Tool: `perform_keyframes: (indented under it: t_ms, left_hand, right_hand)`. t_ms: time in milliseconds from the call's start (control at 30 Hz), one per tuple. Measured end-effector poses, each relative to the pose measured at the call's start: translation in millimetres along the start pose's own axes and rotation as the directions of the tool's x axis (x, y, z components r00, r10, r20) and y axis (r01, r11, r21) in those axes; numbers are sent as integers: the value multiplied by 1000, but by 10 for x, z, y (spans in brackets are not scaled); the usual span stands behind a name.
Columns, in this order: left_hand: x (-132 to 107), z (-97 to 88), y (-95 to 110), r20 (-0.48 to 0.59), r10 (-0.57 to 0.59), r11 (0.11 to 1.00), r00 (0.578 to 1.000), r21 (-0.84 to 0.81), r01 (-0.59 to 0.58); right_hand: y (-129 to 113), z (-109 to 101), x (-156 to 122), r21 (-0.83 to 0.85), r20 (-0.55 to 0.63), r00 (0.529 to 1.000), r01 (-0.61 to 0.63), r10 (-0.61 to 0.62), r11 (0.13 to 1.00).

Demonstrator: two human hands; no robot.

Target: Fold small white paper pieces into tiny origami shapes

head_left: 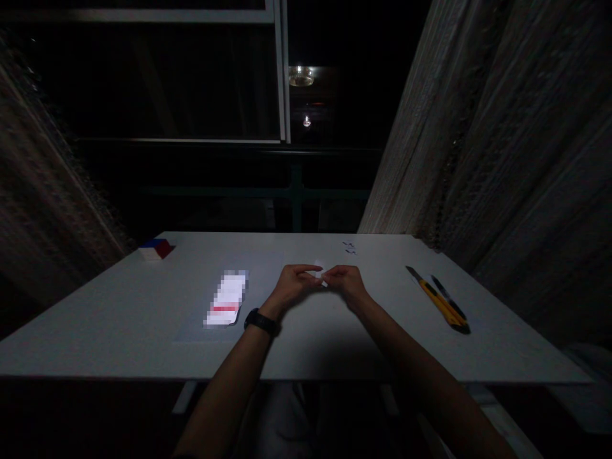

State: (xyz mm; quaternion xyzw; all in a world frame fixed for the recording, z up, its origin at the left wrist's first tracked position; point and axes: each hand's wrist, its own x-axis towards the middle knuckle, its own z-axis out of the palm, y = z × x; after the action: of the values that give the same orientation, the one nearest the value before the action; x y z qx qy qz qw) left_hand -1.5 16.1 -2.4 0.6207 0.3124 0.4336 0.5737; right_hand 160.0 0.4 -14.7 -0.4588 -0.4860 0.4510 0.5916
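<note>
Two bare arms come up from the bottom of the view, both in dark shadow. A black watch (261, 320) is on the left wrist.

Next comes the near edge of a big white table (119, 331). Its top is flat and smooth.

Both hands are over the middle of the table, close together, fingertips to fingertips. The left hand (291, 284) and the right hand (347, 282) each pinch one small white scrap (319, 273). The scrap sits right between the two hands, held by thumbs and first fingers. It looks thin like paper, but it is too small and dim to tell its shape.

To the left of the hands lies a flat, bright white thing (227, 298) with a red stripe. It is blurred out, so I cannot tell what it is.

To the right, well apart from the hands, a long yellow and black cutter knife (437, 303) lies on the table. A dark pen (449, 298) lies just beside it.

Farther back, a few tiny dark marks (350, 248) show on the table top. At the far left corner sits a small block (155, 248) that is blue, red and white.

Behind the table is a dark window with a pale frame (282, 70). A small light (301, 76) shines in the glass. Rough, stripy curtains hang on the left (43, 210) and on the right (502, 159).
</note>
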Motion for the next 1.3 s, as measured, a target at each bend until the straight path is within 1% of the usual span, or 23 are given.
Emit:
perform_keyframes:
  t_ms: [100,167,367,433,500,800,1000,1133,1300]
  left_hand:
    - [9,-16,1,1,19,1000,1000,19,-19]
    - [8,-27,10,-9,25,999,1000,27,-25]
    - [-8,-27,59,-37,25,999,999,33,-24]
    - [-7,-25,69,-35,22,999,999,26,-21]
    - [-3,-25,70,-29,23,999,999,23,-22]
    - [-4,-15,85,-70,83,992,994,98,-76]
    - [-34,13,136,-65,94,986,993,143,-84]
    - [-43,24,139,-78,117,974,990,206,-98]
    - [-44,26,98,-76,153,949,985,291,-125]
  right_hand:
    - [-40,-44,11,5,103,995,-9,9,1000]
    - [-70,-56,11,36,149,989,-8,2,999]
    - [-146,-55,-23,125,202,979,-10,-16,992]
    - [-142,-61,-28,124,241,970,-9,-21,992]
    - [-121,-64,-26,109,256,966,4,-32,994]
    - [-49,-1,-16,69,180,981,62,-73,996]
    - [-50,-40,3,73,178,983,21,-33,997]
    - [-37,-31,24,49,163,985,45,-52,998]
    - [-33,16,19,-8,104,992,74,-73,997]
